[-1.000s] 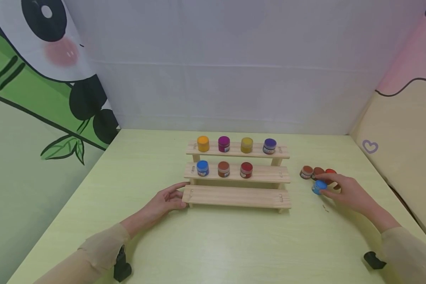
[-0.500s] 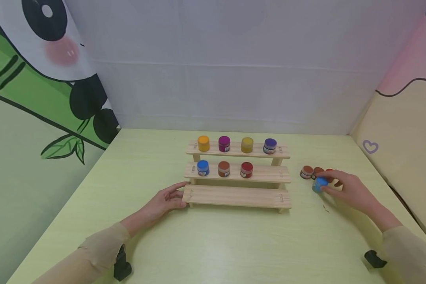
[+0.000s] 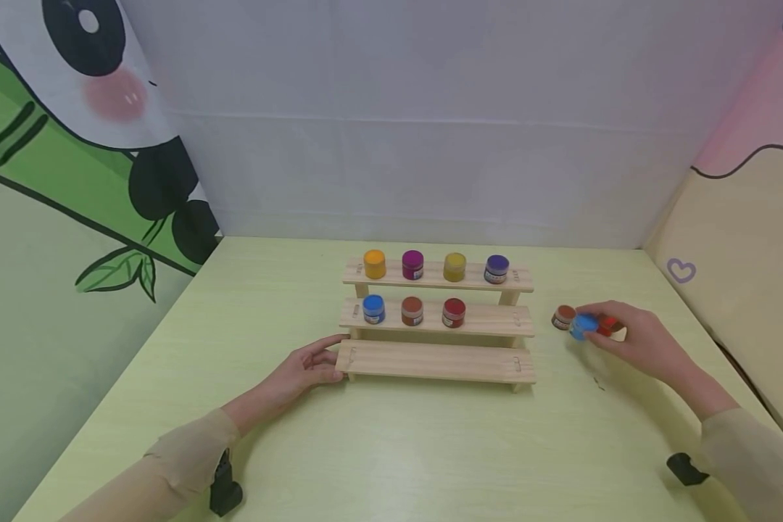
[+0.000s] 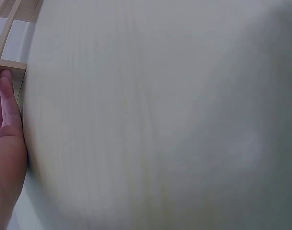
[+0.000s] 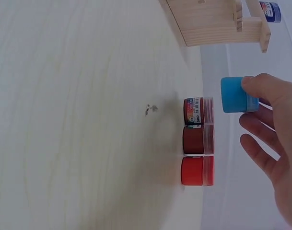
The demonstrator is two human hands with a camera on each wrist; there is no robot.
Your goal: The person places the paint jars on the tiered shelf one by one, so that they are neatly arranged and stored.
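Observation:
My right hand (image 3: 639,337) pinches a light-blue paint jar (image 5: 234,95) between thumb and fingers, held above the table. Beneath it stand a reddish-brown jar (image 5: 193,111), a dark brown jar (image 5: 193,139) and a red jar (image 5: 192,171) in a row. In the head view, the held jar and hand hide part of that row. My left hand (image 3: 303,368) holds the left end of a three-step wooden rack (image 3: 433,361) at its lowest step. The left wrist view shows its fingers (image 4: 9,103) against the wood.
On the rack's top step stand orange (image 3: 375,264), purple (image 3: 413,265), olive-yellow (image 3: 454,267) and dark blue (image 3: 496,270) jars. The middle step carries blue (image 3: 374,309), brown (image 3: 412,311) and dark red (image 3: 453,313) jars. A pale wall (image 3: 431,181) rises behind the table.
My right hand has lifted the light-blue jar off the table, moving it up and slightly left in the head view. The left hand and rack stay in place.

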